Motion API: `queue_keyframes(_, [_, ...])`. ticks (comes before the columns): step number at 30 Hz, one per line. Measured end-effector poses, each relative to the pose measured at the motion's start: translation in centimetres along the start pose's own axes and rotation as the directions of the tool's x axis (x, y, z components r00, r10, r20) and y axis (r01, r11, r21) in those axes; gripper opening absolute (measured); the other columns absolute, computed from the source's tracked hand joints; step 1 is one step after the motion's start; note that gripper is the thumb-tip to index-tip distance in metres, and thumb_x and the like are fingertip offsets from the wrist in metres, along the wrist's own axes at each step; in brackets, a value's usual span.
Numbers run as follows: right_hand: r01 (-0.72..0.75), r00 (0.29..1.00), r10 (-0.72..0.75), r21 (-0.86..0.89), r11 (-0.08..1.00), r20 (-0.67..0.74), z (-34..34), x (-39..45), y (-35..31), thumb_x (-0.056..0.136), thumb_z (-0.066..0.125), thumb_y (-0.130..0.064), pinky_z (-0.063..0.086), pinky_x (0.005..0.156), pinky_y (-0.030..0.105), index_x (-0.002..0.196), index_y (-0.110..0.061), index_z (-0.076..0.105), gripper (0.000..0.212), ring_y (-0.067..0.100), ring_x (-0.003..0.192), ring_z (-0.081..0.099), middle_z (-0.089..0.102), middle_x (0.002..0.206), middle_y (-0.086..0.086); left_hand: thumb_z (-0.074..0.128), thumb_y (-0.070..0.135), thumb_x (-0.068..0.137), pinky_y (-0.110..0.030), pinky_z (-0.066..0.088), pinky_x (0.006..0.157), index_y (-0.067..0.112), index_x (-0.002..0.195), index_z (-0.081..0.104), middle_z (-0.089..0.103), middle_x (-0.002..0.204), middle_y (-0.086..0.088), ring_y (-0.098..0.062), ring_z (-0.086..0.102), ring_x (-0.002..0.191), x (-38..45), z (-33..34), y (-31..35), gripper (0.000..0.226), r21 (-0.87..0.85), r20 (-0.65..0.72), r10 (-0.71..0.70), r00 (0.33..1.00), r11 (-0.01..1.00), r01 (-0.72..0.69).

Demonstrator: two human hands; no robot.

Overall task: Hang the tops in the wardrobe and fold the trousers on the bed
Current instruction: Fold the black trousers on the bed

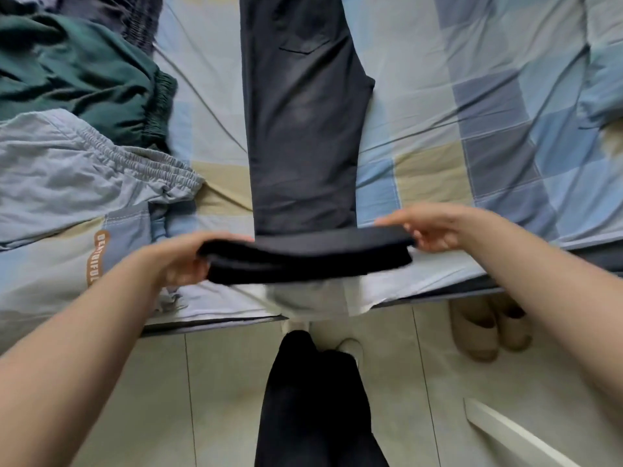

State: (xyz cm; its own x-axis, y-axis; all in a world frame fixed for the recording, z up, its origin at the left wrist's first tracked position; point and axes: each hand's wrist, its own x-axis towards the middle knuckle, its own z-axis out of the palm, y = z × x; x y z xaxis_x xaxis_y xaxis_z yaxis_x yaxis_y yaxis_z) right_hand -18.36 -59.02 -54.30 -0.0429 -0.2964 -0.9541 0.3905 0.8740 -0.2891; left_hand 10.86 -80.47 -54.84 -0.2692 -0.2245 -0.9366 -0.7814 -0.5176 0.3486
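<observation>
The dark trousers [303, 129] lie lengthwise on the bed [472, 96], flat so they fold evenly. The left hand [182, 261] and right hand [431, 230] each pinch a corner of the hem end, lifted above the bed's near edge, probably to carry it toward the waistband.

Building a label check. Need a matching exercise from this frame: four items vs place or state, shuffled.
Items:
1. dark trousers
2. green garment
3. grey garment
4. slippers

Places or states:
A. on the floor by the bed
B. far left of the bed, crumpled
C. near end held up by both hands
D. left of the bed, nearer the person

Pairs: 1-C, 2-B, 3-D, 4-A
</observation>
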Motion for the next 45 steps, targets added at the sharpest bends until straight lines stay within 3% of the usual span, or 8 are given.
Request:
queue_keyframes(3, [0.213,0.961,-0.129,0.358,0.909,-0.245,-1.4,4.1,-2.3,0.101,0.040,-0.014,0.050,0.039,0.018,0.113,-0.009,0.046,0.015,0.018,0.048,0.068,0.070,0.073,0.019,0.042,0.026,0.102,-0.023,0.053,0.047,0.013,0.101,0.054,0.066,0.071,-0.008,-0.012,0.064,0.045,4.7,-0.8,3.1,0.018,-0.154,-0.250,0.022,0.968,0.986,-0.063])
queue_keyframes(6, [0.228,0.895,-0.144,0.154,0.961,-0.423,-0.8,8.1,-0.4,0.100,0.038,-0.009,0.054,0.044,0.025,0.119,-0.005,0.046,0.021,0.019,0.052,0.067,0.062,0.089,0.020,0.045,0.033,0.101,-0.029,0.048,0.067,0.013,0.116,0.050,0.057,0.101,-0.008,-0.019,0.065,0.068,8.3,1.0,1.8,0.025,0.048,-0.323,0.044,0.945,0.998,-0.030])
queue_keyframes(10, [0.111,0.956,-0.091,0.055,0.992,-0.281,2.6,10.2,2.7,0.098,0.050,-0.016,0.050,0.061,0.027,0.101,-0.010,0.052,0.007,0.016,0.068,0.056,0.056,0.098,0.012,0.057,0.016,0.096,-0.027,0.046,0.068,0.014,0.083,0.050,0.056,0.090,-0.010,-0.011,0.057,0.063,10.4,4.2,-1.1,0.015,0.113,-0.254,0.004,0.967,0.993,0.026])
queue_keyframes(21, [0.207,0.964,-0.214,-0.061,0.977,-0.160,5.1,10.7,6.6,0.093,0.060,-0.020,0.048,0.066,0.014,0.107,-0.017,0.061,0.014,0.006,0.079,0.057,0.062,0.087,-0.007,0.072,0.015,0.087,-0.035,0.049,0.070,0.007,0.102,0.058,0.063,0.089,-0.007,-0.020,0.059,0.074,12.4,3.9,-6.1,0.022,-0.032,-0.301,0.003,0.954,0.999,-0.013])
queue_keyframes(29, [0.175,0.912,-0.016,0.356,0.918,-0.409,6.3,10.9,10.8,0.090,0.065,-0.025,0.051,0.068,0.028,0.110,-0.010,0.062,0.025,0.011,0.083,0.054,0.057,0.101,0.001,0.068,0.014,0.089,-0.025,0.038,0.055,0.010,0.112,0.059,0.061,0.086,-0.004,-0.012,0.051,0.063,11.3,5.2,-8.9,0.025,-0.117,-0.330,-0.001,0.944,0.992,-0.040])
queue_keyframes(39, [0.140,0.879,-0.199,-0.165,0.976,-0.434,5.8,11.5,8.8,0.093,0.057,-0.027,0.034,0.055,0.025,0.064,-0.017,0.041,0.035,0.015,0.056,0.033,0.039,0.062,0.000,0.068,0.015,0.089,-0.031,0.047,0.079,0.019,0.090,0.062,0.064,0.096,-0.006,-0.021,0.061,0.088,10.5,4.8,-9.3,0.007,-0.164,-0.307,0.086,0.948,0.976,-0.142])
queue_keyframes(42, [0.269,0.923,-0.208,0.159,0.950,-0.323,6.4,9.1,10.0,0.097,0.052,-0.022,0.054,0.070,0.029,0.087,-0.013,0.058,0.014,0.012,0.073,0.055,0.059,0.082,0.000,0.066,0.014,0.091,-0.025,0.045,0.075,0.015,0.096,0.062,0.064,0.096,-0.006,-0.015,0.061,0.081,8.8,5.0,-9.9,0.006,-0.195,-0.257,0.148,0.955,0.960,-0.201])
queue_keyframes(45, [0.243,0.911,-0.197,0.086,0.966,-0.361,7.1,6.9,12.5,0.096,0.054,-0.017,0.058,0.065,0.034,0.101,-0.006,0.056,0.013,0.018,0.077,0.059,0.060,0.092,0.013,0.067,0.012,0.090,-0.016,0.041,0.052,0.010,0.099,0.060,0.059,0.079,-0.003,-0.004,0.052,0.051,5.9,6.0,-12.0,0.013,-0.171,-0.226,0.111,0.968,0.973,-0.152])
